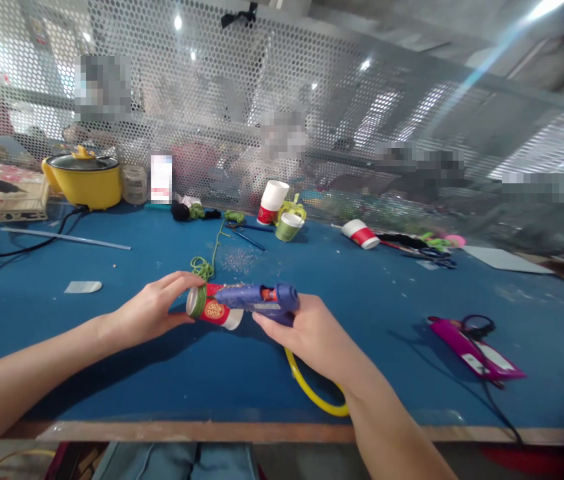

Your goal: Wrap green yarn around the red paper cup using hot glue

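A red and white paper cup (215, 311) lies on its side in my left hand (165, 303), whose thumb and fingers close on its rim end. Green yarn (201, 301) is wrapped around that end, and a loose tangle of the same yarn (203, 268) trails behind it on the table. My right hand (309, 327) grips a blue hot glue gun (267, 297) by its handle. Its nozzle points left and passes over the cup near the yarn; I cannot tell whether the tip touches. A yellow cable or hoop (312, 393) curves below my right hand.
A yellow electric pot (85, 180) and a jar (135, 185) stand at the back left, near a lit phone (161, 179). Several paper cups stand or lie along the mesh partition (332, 113). Scissors (435, 257) and a magenta packet (477, 350) lie to the right. A glue stick (67, 238) rests at left.
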Tool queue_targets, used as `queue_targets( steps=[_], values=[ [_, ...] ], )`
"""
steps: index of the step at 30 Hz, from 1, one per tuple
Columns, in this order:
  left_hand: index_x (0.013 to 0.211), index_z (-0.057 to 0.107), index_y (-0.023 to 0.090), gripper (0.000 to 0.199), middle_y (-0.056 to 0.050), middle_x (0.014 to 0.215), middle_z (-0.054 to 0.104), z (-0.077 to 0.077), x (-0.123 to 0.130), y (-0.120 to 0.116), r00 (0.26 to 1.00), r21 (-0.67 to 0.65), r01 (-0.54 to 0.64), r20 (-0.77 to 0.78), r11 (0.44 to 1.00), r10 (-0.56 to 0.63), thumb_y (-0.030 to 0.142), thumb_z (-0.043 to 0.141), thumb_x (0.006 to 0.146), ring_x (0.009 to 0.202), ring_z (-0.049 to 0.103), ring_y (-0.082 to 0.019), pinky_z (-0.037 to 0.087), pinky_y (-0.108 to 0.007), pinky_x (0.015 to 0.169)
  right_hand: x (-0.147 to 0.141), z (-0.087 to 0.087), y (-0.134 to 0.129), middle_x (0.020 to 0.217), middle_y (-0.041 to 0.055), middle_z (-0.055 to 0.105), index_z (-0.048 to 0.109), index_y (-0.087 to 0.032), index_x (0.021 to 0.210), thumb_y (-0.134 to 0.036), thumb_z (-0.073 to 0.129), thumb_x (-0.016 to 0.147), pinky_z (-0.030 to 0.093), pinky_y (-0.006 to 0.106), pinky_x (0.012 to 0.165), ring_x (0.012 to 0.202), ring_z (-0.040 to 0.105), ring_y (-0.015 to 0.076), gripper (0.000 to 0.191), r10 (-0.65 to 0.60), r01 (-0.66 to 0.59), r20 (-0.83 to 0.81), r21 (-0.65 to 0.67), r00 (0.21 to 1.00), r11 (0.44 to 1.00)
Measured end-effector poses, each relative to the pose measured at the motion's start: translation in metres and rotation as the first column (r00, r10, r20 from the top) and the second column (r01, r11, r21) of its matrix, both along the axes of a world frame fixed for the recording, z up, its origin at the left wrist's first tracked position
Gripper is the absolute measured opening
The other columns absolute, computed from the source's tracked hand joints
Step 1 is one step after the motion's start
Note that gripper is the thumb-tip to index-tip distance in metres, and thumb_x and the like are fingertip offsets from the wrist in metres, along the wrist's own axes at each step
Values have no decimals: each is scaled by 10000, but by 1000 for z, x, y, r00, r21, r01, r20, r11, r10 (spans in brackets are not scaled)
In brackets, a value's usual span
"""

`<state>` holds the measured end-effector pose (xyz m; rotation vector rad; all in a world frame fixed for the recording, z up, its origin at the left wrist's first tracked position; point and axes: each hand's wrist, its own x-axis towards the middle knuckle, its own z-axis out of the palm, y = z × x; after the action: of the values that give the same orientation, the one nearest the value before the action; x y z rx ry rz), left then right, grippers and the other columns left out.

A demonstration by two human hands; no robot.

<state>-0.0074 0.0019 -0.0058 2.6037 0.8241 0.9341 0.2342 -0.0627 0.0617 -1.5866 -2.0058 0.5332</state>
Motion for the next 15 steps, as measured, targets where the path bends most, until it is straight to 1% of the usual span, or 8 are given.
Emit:
queue_targets(
  steps=[4, 10, 15],
  values=[
    [1165, 443, 188, 441, -109, 1154, 562, -1, 0, 0, 1000, 29, 7, -1, 1000, -7, 169, 621, 761, 1068, 563, -230, 494, -359, 885, -1, 2, 0, 718, 20, 686, 645, -172, 747, -268, 566, 752, 457, 263, 588, 642, 609, 172, 124, -6, 6, 15, 31, 1000, 999],
    [1172, 432, 172, 424, -126, 1154, 557, 1, 0, -1, 999, 99, 41, -32, 994, -38, 137, 593, 781, 1076, 559, -222, 495, -359, 901, -1, 5, -1, 708, 21, 682, 649, -163, 767, -279, 551, 766, 459, 251, 582, 657, 608, 174, 152, 0, 1, 13, -36, 1000, 999],
    [1173, 425, 148, 356, -141, 1153, 556, 4, 0, -2, 996, 171, 82, -59, 982, -73, 122, 525, 832, 1088, 547, -215, 492, -356, 915, -1, 6, 3, 690, 34, 676, 628, -151, 717, -284, 542, 772, 451, 262, 588, 629, 593, 172, 168, -42, 41, 79, 13, 996, 999]
  ],
)
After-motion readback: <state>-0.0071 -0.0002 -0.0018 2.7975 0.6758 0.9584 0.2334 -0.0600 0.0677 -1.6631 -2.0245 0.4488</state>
